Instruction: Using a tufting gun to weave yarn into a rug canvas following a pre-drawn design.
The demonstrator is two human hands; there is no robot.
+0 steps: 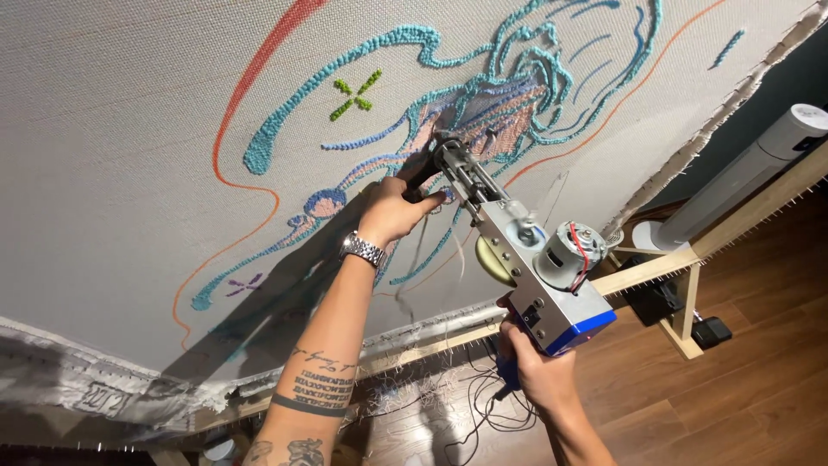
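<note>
A tufting gun with a silver body, blue base and a small motor on top presses its needle end against a stretched grey cloth. My left hand, with a metal watch on the wrist, grips the gun's black front handle close to the cloth. My right hand holds the blue rear grip from below. The needle tip meets a tufted patch of pink and pale blue yarn, ringed by teal yarn lines and orange drawn outlines.
The cloth is pinned on a wooden frame with tack strips along its edge. A white tower fan stands at the right. Black cables and yarn scraps lie on the wooden floor below.
</note>
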